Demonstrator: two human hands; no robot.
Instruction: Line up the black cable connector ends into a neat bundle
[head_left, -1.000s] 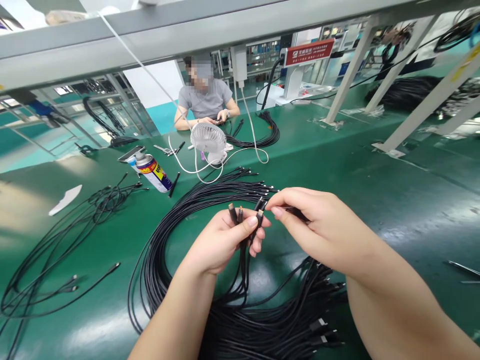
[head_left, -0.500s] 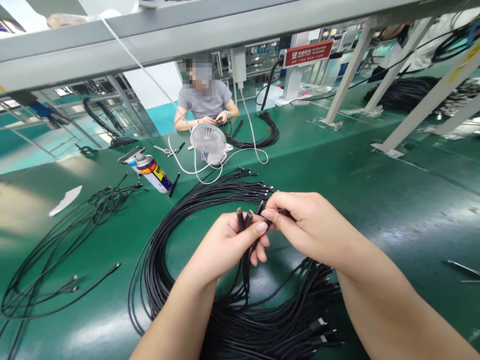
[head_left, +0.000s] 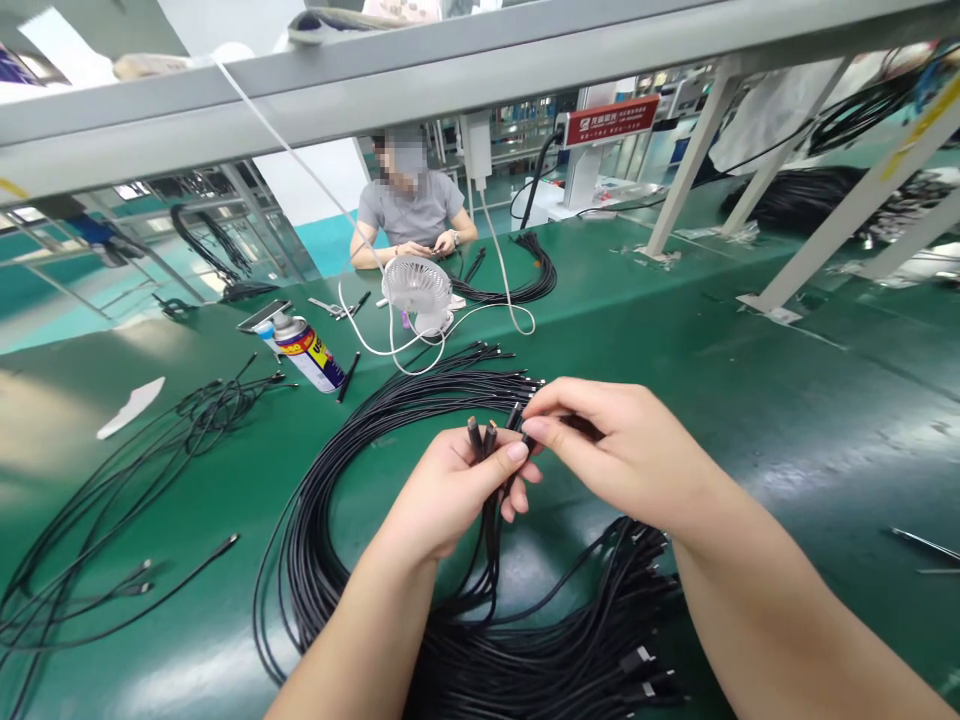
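Observation:
Several black cables (head_left: pixel 491 540) hang from my left hand (head_left: pixel 465 480), which is closed around them just below their plug ends. Their connectors (head_left: pixel 480 440) stick up between the thumb and fingers, some with copper-coloured tips. My right hand (head_left: pixel 607 430) pinches at a black connector beside the left fingertips; a dark piece shows under its curled fingers, partly hidden. Beneath both hands a large coiled bundle of black cables (head_left: pixel 315 510) lies on the green table, with metal plugs (head_left: pixel 637 660) at its near right end and small plugs at its far end.
Loose cables (head_left: pixel 150 480) and a white scrap (head_left: pixel 131 407) lie at left. A spray can (head_left: pixel 307 352), a small white fan (head_left: pixel 417 290) and its cord stand ahead. Across the table sits a person in grey (head_left: pixel 412 210). Slanted metal posts (head_left: pixel 817 220) rise at right; tweezers (head_left: pixel 926 545) lie near the right edge.
Both hands stay together at the connectors, with only a slight shift of the fingers. The whole view has moved a little.

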